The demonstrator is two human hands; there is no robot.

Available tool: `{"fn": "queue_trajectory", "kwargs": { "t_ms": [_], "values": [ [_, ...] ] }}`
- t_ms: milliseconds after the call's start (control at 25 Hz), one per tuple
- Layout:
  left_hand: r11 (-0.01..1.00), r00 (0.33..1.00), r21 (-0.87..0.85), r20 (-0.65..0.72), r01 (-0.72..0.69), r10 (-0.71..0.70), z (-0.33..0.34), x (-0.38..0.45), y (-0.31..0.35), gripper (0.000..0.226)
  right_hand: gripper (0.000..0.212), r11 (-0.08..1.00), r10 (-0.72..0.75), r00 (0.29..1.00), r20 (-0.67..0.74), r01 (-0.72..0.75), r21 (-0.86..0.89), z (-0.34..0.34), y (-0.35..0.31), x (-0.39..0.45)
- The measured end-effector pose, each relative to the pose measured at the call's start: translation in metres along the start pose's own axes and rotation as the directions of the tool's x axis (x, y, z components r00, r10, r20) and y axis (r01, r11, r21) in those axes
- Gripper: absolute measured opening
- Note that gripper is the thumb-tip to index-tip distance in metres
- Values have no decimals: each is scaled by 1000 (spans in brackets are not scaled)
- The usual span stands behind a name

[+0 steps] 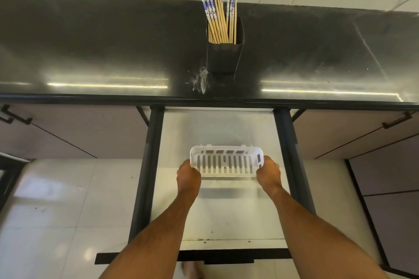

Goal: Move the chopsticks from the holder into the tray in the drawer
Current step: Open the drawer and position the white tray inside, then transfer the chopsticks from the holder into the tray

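Note:
Several wooden chopsticks (221, 18) with blue-and-white tops stand in a black square holder (224, 56) at the middle of the dark countertop. Below it, the drawer (217, 217) is pulled out, its white floor showing. A white slotted plastic tray (224, 162) is held over the drawer's middle, tilted toward me, with its shadow on the floor beneath. My left hand (188, 175) grips the tray's left end and my right hand (268, 172) grips its right end.
The dark glossy countertop (90, 52) runs the full width, with a marble wall behind. Closed cabinet doors with black handles (396, 120) flank the drawer. The drawer's dark side rails (147, 165) and front panel (192, 256) stick out over a pale tiled floor.

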State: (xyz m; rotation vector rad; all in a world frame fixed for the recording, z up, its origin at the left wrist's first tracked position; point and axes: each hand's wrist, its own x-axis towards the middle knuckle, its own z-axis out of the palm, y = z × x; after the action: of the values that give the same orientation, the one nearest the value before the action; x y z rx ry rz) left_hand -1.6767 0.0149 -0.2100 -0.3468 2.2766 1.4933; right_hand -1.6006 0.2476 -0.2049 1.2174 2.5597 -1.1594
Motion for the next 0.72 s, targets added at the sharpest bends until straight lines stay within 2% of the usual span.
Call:
{"fn": "queue_trajectory", "kwargs": {
  "t_ms": [120,280,400,480,600,720],
  "values": [
    [990,1000,143,-17,-17,19,-3,5,7,10,26,998,-15,998,-55,12,-64,-9,-13,-5],
    [923,974,338,-68,-182,217,-10,7,50,40,38,981,-160,981,-114,145,-126,-40,-46,-6],
    [800,874,446,-75,-401,480,-20,7,106,44,50,921,-338,931,-138,296,-254,-70,-86,3],
    [742,803,455,-91,-492,589,-30,9,148,44,53,842,-460,879,-124,388,-376,-93,-117,11],
    [644,693,499,-113,-580,712,-40,17,204,40,50,764,-582,799,-152,473,-440,-125,-159,24],
    [581,656,551,-77,-600,751,-43,29,257,43,48,689,-675,713,-191,517,-509,-152,-202,42]
  ]
}}
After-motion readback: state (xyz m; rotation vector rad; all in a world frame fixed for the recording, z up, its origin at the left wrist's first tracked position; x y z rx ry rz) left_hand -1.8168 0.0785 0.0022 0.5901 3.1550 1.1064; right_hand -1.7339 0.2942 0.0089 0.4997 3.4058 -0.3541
